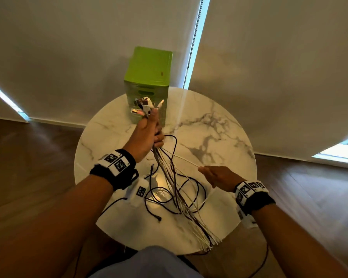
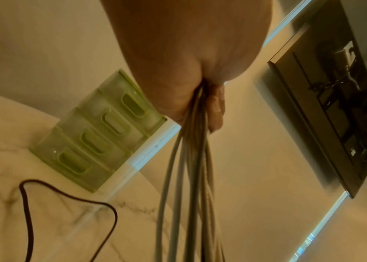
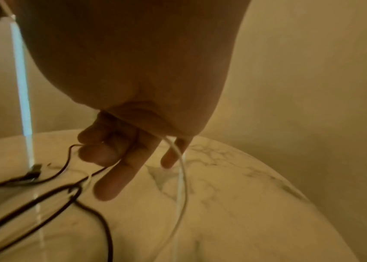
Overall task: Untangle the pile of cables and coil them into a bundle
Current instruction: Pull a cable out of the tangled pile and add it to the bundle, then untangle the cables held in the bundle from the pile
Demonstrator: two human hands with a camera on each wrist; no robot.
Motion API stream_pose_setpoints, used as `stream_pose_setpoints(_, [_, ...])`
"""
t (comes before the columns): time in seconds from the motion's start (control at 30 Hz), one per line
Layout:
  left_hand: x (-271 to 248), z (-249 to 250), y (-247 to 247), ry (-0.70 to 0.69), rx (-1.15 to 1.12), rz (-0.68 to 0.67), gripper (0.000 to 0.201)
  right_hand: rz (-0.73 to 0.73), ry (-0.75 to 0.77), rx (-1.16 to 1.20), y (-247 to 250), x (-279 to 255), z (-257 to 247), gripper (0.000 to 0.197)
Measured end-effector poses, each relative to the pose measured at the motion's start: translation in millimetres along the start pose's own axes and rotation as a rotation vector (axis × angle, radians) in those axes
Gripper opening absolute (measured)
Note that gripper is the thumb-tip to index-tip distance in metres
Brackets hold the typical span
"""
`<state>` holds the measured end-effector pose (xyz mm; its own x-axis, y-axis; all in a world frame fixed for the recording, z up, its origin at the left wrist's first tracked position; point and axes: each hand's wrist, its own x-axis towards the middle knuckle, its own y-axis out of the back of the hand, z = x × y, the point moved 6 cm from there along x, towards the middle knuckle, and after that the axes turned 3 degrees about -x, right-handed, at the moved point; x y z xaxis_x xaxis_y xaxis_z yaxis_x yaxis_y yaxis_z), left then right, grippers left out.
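Note:
My left hand (image 1: 147, 135) is raised over the marble table (image 1: 219, 133) and grips a bundle of white and dark cables (image 1: 169, 173) near their plugs (image 1: 144, 104), which stick up above the fist. The left wrist view shows that hand (image 2: 200, 79) with the strands (image 2: 189, 159) hanging straight down. The loose ends trail over the near table edge, with dark loops (image 1: 155, 197) lying tangled below. My right hand (image 1: 215, 175) holds one white cable (image 1: 186, 159) pulled sideways out of the bundle. In the right wrist view this cable (image 3: 183, 177) runs out from under the palm of my right hand (image 3: 133, 141), whose fingers are partly curled.
A green drawer box (image 1: 149, 75) stands at the table's far edge, close behind my left hand, and shows as the drawer box (image 2: 92, 141) in the left wrist view. Roller blinds with a bead chain (image 1: 193, 43) hang behind. Wooden floor surrounds the round table. A dark wall panel (image 2: 334, 106) hangs at right.

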<state>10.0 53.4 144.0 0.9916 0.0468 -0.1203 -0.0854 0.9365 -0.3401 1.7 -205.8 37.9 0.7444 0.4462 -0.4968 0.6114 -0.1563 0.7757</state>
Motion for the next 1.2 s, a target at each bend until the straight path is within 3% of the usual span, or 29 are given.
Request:
stream_pose_setpoints(0.07, [2, 4, 3, 0.014, 0.009, -0.008, 0.042, 0.045, -0.085, 0.167, 12, -2, 9, 0.071])
stream_pose_setpoints(0.17, [0, -2, -7, 0.08, 0.04, -0.061, 0.034, 0.249, -0.077, 0.318, 45, -5, -8, 0.057])
stream_pose_setpoints(0.27, [-5, -14, -22, 0.117, 0.152, -0.093, 0.035, 0.451, 0.026, 0.555, 74, -9, -50, 0.047])
stream_pose_setpoints(0.4, [-14, -23, -42, 0.136, 0.297, -0.103, 0.049, 0.492, 0.26, 0.618, 84, -17, -111, 0.039])
stream_pose_setpoints(0.53, [-18, -21, -50, 0.123, 0.192, -0.065, 0.049, 0.442, 0.363, 0.634, 75, -20, -132, 0.033])
stream_pose_setpoints(0.73, [-14, -8, -38, -0.013, 0.079, 0.095, 0.046, 0.204, 0.272, 0.509, 44, -24, -102, 0.071])
stream_pose_setpoints(0.83, [-13, 2, -30, -0.057, -0.116, 0.111, 0.038, 0.133, 0.226, 0.471, 23, -26, -70, 0.074])
stream_pose_setpoints(0.97, [-3, 20, 1, -0.093, -0.08, 0.231, 0.036, 0.064, 0.117, 0.424, -16, -30, -10, 0.068])
stream_pose_setpoints(1.07, [4, 27, 8, -0.089, -0.081, 0.171, 0.037, 0.155, 0.041, 0.436, -19, -32, 11, 0.063])
stream_pose_setpoints(1.2, [0, 24, -7, -0.064, 0.042, 0.087, 0.036, 0.385, -0.02, 0.324, 19, -28, -5, 0.048])
